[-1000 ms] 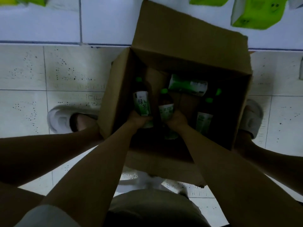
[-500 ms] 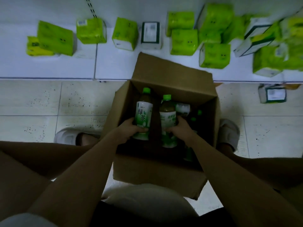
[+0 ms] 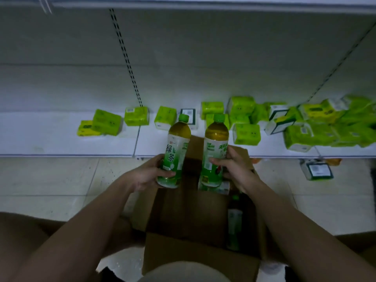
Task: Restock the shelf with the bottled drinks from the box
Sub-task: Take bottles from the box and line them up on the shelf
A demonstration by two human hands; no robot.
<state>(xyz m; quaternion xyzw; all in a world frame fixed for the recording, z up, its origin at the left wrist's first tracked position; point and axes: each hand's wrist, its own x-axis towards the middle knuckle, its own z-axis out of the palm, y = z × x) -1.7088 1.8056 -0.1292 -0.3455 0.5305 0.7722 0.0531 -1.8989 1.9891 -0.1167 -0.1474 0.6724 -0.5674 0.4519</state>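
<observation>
Fingers of your left hand and right hand each wrap one upright bottle low on its label, above the box, caps up for standing on the shelf ahead.

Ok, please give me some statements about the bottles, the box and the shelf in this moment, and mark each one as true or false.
1. Each hand holds one bottle. True: the left hand grips the left bottle, the right hand grips the right bottle.
2. Both held bottles have green caps. True.
3. The cardboard box is empty. False: at least one more bottle stands inside it.
4. The held bottles already stand on the shelf. False: they are in the air above the box.
5. The shelf carries red packs. False: the packs are green.
</observation>
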